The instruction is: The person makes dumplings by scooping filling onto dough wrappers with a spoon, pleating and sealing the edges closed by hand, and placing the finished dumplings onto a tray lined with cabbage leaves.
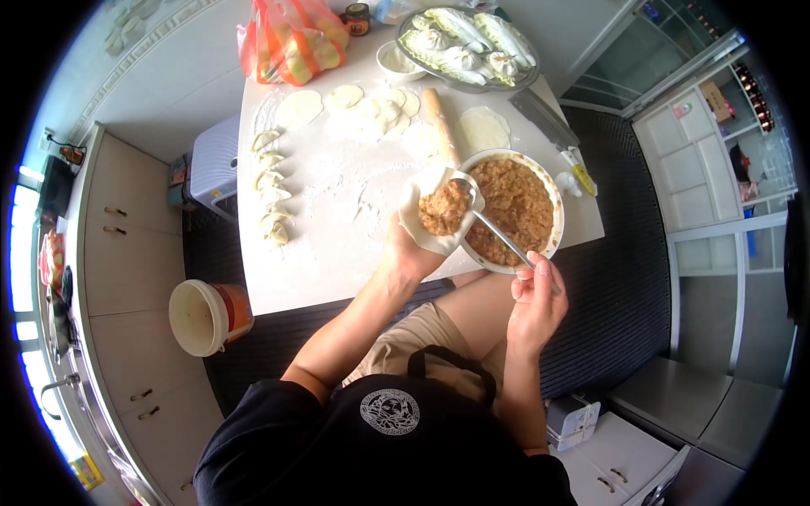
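My left hand (407, 250) cups a round dough wrapper (432, 243) from below, with a mound of meat filling (442, 209) on it. A metal spoon (504, 240) is pinched by its handle in my right hand (540, 295), its bowl resting against the filling at the wrapper's right edge. Just to the right stands a white bowl (557, 221) with more of the brownish filling inside. Behind these lies a wooden rolling pin (439, 122), near a flat dough round (484, 129) and a floury pile of wrappers (371, 116).
Several folded dumplings (272, 196) line the left side of the white table (287, 282). At the back are a plastic bag (293, 42), a small bowl (400, 61) and a tray of cabbage leaves with buns (469, 51). A cleaver (548, 122) lies right; a bucket (202, 316) stands on the floor.
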Tool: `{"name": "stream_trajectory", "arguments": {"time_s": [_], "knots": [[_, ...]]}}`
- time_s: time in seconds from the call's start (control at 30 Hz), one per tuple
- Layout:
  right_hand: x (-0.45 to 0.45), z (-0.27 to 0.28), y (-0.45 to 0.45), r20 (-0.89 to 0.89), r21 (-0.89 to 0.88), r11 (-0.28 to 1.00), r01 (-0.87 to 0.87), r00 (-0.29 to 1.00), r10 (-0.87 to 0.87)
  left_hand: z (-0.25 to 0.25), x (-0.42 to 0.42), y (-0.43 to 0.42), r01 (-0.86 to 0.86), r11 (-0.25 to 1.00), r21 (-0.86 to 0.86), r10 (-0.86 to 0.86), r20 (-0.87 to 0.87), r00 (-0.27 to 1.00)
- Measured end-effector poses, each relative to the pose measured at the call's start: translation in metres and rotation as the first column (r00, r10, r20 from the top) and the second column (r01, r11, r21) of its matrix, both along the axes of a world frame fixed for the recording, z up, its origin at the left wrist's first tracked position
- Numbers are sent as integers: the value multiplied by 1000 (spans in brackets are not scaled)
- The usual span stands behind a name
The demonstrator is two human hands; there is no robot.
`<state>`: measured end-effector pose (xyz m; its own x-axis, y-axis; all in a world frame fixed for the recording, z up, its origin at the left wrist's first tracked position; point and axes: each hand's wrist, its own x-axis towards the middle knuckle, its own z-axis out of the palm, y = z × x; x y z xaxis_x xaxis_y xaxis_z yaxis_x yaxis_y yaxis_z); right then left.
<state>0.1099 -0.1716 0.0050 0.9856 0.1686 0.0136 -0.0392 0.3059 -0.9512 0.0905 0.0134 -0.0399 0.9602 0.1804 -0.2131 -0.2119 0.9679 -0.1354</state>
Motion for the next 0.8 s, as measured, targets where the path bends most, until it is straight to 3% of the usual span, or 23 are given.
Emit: {"name": "stream_trajectory", "arguments": {"time_s": [0.13, 0.33, 0.47, 0.57, 0.8], "knots": [[-4, -3, 0, 179, -114, 993, 18, 984, 2, 1, 0, -3, -42, 997, 57, 45, -59, 997], [2, 0, 1, -64, 33, 999, 7, 998, -5, 1, -2, -3, -15, 1000, 17, 15, 27, 1000], [4, 1, -1, -93, 28, 999, 25, 995, -22, 1, -4, -1, 14, 1000, 14, -14, 45, 999], [-2, 4, 1, 7, -15, 1000, 16, 1000, -16, -3, -2, -2, 8, 1000, -1, -8, 53, 999], [-3, 4, 0, 32, 11, 1000, 13, 999, -13, -1, -2, -4, -19, 999, -33, 19, -4, 1000]]}}
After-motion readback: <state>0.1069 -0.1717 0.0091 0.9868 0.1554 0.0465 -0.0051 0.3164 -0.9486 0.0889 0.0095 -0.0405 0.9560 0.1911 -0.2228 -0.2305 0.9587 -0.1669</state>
